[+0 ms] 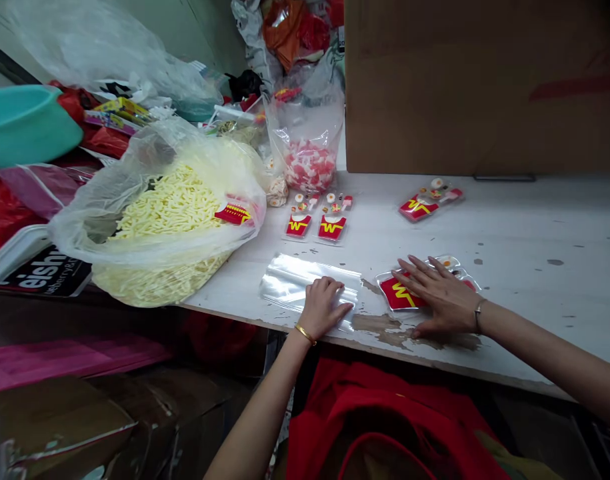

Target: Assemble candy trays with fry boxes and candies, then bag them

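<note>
My left hand (pixel 322 307) rests with bent fingers on a stack of flat, clear plastic bags (pixel 285 280) near the table's front edge. Its thumb stands apart from the index finger, and no bag is visibly gripped. To the right, my right hand (pixel 437 297) lies palm down, fingers spread, over clear packets holding a red fries box with a yellow W (pixel 397 293) and small food-shaped pieces; the hand hides part of them. Two similar packets (pixel 331 227) lie side by side behind the clear bags. Another small pile of packets (pixel 419 205) lies farther back on the right.
At left, a large open bag of pale yellow stick-shaped pieces (pixel 169 207) overhangs the front edge. Behind the packets stands a bag of pink-and-white pieces (pixel 309 163). A cardboard box (pixel 485 87) blocks the back right. A turquoise basin (pixel 29 127) sits far left amid clutter.
</note>
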